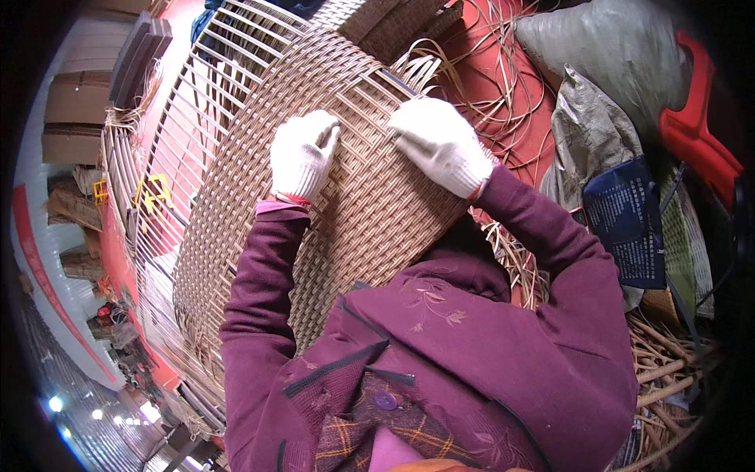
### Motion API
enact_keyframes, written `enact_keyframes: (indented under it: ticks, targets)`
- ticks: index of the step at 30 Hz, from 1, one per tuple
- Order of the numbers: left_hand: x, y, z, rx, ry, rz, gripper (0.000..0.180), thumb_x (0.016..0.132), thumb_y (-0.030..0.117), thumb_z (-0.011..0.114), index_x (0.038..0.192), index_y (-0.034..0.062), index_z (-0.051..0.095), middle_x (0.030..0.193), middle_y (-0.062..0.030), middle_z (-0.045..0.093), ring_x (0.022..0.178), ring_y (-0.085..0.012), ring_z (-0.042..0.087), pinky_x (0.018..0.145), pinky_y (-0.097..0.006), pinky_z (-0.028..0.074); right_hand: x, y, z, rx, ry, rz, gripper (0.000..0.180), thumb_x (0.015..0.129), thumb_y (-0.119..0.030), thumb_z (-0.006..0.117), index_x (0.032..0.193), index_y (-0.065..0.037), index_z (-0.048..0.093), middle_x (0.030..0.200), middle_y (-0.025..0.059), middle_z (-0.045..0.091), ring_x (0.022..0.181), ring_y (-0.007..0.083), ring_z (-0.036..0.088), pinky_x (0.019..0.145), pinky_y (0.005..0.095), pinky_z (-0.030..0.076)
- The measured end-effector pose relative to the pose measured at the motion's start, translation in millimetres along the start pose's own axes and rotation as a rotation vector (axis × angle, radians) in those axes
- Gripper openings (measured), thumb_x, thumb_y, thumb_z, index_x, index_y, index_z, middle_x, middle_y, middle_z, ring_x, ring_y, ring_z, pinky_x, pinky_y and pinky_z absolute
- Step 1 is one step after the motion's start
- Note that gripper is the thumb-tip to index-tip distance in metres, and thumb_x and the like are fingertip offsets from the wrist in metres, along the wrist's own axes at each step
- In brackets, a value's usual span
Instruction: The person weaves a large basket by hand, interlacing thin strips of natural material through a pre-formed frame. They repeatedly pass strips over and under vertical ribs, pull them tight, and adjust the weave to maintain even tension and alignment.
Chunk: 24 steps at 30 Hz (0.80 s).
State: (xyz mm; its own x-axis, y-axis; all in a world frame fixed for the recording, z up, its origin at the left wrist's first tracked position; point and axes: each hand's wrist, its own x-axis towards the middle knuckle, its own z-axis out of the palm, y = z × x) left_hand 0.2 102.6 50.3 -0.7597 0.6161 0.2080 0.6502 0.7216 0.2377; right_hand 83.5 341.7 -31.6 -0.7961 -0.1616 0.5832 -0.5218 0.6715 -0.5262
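Observation:
A tan wicker panel [370, 200] lies across my lap, woven tightly over its near part. Bare parallel rods [185, 130] show along its far left side. My left hand [305, 153], in a white knit glove, is closed on the weave; whatever its curled fingers hold is hidden. My right hand [440, 145], gloved the same way, pinches at a flat rattan strand [363, 106] near the panel's upper right edge. Several such strands run between the two hands. Loose strand ends [421, 67] stick out just beyond my right hand.
Long loose strands [503, 86] trail over the red floor [536, 118] at the far right. Grey plastic sacks [590, 126], a dark blue printed bag [625, 224] and a red plastic object [696, 118] crowd the right. Brown blocks [393, 27] lie beyond the panel. Cardboard boxes [77, 106] are stacked left.

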Motion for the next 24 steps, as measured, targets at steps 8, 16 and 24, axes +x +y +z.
enact_keyframes:
  ticks: [8, 16, 24]
  targets:
    - [36.6, -12.0, 23.5, -0.236, 0.019, 0.065, 0.014, 0.094, 0.021, 0.077, 0.091, 0.0077, 0.078, 0.087, -0.0113, 0.074, 0.081, -0.0313, 0.072, 0.074, -0.04, 0.057, -2.7, 100.4, 4.8, -0.126, -0.283, 0.195, 0.027, 0.099, -0.023, 0.054, 0.1, -0.007, 0.076, 0.098, 0.0191, 0.075, 0.093, 0.0386, 0.073, 0.084, 0.0466, 0.057]
    - [53.5, -12.4, 25.7, -0.048, 0.068, 0.077, 0.016, 0.092, 0.021, 0.077, 0.083, 0.0081, 0.075, 0.079, -0.0112, 0.07, 0.075, -0.0306, 0.07, 0.07, -0.04, 0.056, 2.2, 116.0, 16.6, 1.291, -0.251, 1.065, 0.021, 0.104, -0.022, 0.064, 0.11, -0.007, 0.078, 0.099, 0.007, 0.078, 0.09, 0.0189, 0.073, 0.085, 0.034, 0.057]
    - [104.7, -16.7, 63.5, 0.063, 0.014, -0.039, 0.023, 0.09, 0.032, 0.079, 0.088, 0.0093, 0.077, 0.088, -0.0108, 0.073, 0.081, -0.029, 0.073, 0.074, -0.04, 0.057, 4.1, 111.2, 23.0, 1.34, -0.024, 1.167, 0.026, 0.104, -0.024, 0.069, 0.117, -0.003, 0.076, 0.109, 0.0056, 0.077, 0.097, 0.0135, 0.071, 0.088, 0.0302, 0.057]
